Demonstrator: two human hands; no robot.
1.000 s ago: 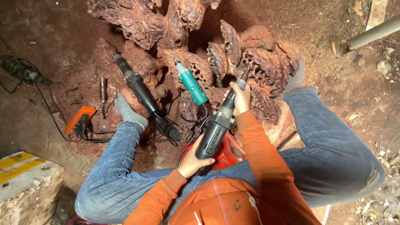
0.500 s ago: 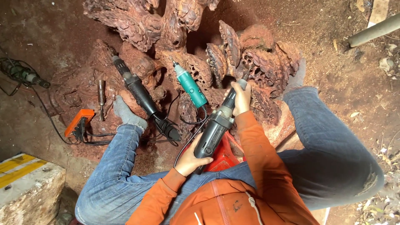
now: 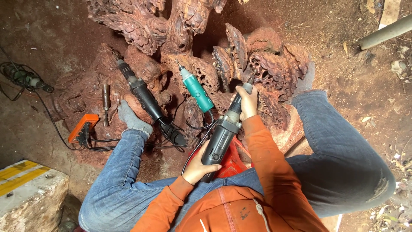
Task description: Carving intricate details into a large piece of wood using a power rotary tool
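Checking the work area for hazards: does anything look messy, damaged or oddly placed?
Yes: black cords lie tangled near the teal grinder and black grinder resting on the carved root. The jeans have a worn patch at one knee. Both hands hold the dark grinder.

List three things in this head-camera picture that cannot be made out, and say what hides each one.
1. The tip of the dark grey handheld power grinder, head view: hidden by the right hand and the carved reddish wood sculpture.
2. The red object under the grinder: mostly covered by the grinder and left hand.
3. The grey pipe: cut off by the right edge.
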